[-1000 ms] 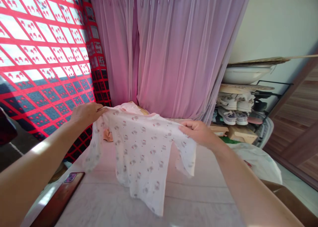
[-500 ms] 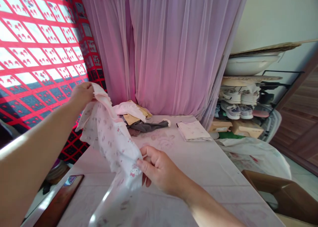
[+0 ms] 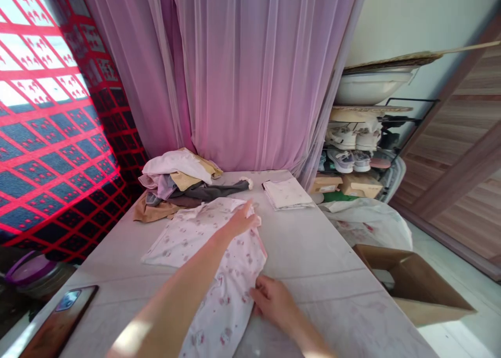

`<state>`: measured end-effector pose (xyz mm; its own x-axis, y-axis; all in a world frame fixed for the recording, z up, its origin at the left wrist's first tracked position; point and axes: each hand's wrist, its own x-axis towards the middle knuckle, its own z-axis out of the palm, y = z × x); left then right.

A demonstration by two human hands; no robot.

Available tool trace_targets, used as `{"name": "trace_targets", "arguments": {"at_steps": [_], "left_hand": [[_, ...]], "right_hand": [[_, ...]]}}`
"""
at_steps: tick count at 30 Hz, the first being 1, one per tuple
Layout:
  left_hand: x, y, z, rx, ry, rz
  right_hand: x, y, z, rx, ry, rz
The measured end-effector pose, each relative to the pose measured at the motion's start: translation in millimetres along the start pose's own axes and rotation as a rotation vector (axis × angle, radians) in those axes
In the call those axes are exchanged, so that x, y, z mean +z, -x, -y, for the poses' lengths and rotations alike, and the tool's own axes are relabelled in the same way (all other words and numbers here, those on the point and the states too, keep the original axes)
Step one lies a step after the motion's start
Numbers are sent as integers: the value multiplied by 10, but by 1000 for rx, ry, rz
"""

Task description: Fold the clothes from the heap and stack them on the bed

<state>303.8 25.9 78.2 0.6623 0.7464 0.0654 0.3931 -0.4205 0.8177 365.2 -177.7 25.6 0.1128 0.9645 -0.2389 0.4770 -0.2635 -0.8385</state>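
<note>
A small white garment with a pink print (image 3: 183, 238) lies spread on the pale table (image 3: 313, 259). My left hand (image 3: 243, 221) reaches across it and pinches the cloth at its far right edge. My right hand (image 3: 274, 303) holds the garment's near right edge, fingers curled on the cloth. A pile of unfolded clothes (image 3: 176, 180) lies at the table's far left. A folded piece (image 3: 287, 193) rests at the far right.
A phone (image 3: 58, 319) lies at the table's near left corner. An open cardboard box (image 3: 410, 285) stands on the floor to the right, beside a white plastic bag (image 3: 368, 225). A shoe rack (image 3: 360, 149) stands behind it. Pink curtains (image 3: 242, 76) hang behind the table.
The garment was held up in the air by both hands; now it lies flat on the table. My left hand came down and to the right, my right hand moved to the near edge.
</note>
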Motion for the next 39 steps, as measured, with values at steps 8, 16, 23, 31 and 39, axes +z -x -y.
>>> {"name": "trace_targets", "arguments": {"at_steps": [8,16,23,31,39], "left_hand": [[-809,852,852,-241,-499,-306],[-1564,1603,1412,-706,-841,-353],[-1542,1569,1250,-749,-816,-240],[-1848,1697,1109,-819,-883,90],[-1535,982,985,-448,-919,-6]], "right_hand": [[-655,-449,66,43,407,-331],[-593,-1111,171,221,473,-360],[-782,-1589,264,221,580,-388],[-1008,-1852,205,222,631,-354],[-871,-2031,382,76,760,-328]]}}
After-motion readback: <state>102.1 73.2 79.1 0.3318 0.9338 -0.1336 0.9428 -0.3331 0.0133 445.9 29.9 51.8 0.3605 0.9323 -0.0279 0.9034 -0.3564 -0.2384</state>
